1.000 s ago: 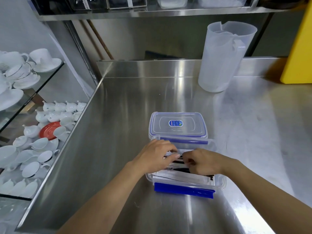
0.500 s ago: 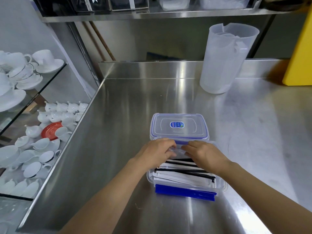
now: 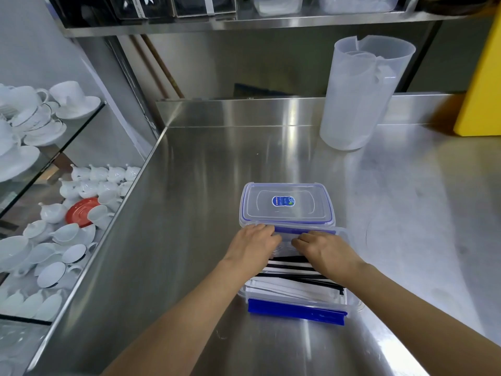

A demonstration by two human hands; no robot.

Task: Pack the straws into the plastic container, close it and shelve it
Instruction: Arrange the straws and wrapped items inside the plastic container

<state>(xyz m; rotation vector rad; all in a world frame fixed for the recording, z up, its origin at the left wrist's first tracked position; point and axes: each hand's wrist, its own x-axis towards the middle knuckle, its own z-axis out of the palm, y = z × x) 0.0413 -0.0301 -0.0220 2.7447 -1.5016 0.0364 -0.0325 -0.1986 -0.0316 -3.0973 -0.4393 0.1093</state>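
Note:
A clear plastic container (image 3: 349, 302) stands open on the steel counter, with a blue clasp (image 3: 295, 312) along its near side. Black and white-wrapped straws (image 3: 295, 280) lie flat inside it. Its clear lid (image 3: 287, 204), with a blue seal and a sticker, lies flat on the counter just behind it. My left hand (image 3: 253, 245) and my right hand (image 3: 328, 252) sit side by side at the container's far rim, fingers curled down over that edge. The left fingertips reach the lid's near edge. The hands hide the straws beneath them.
A tall translucent pitcher (image 3: 360, 93) stands at the back right, next to a yellow object (image 3: 482, 77). A steel shelf (image 3: 244, 23) with bins runs overhead. Left of the counter, glass shelves hold white cups, saucers and a red saucer (image 3: 81, 211).
Both hands have moved from the straws in the middle of the container to its far rim, uncovering more of the straws.

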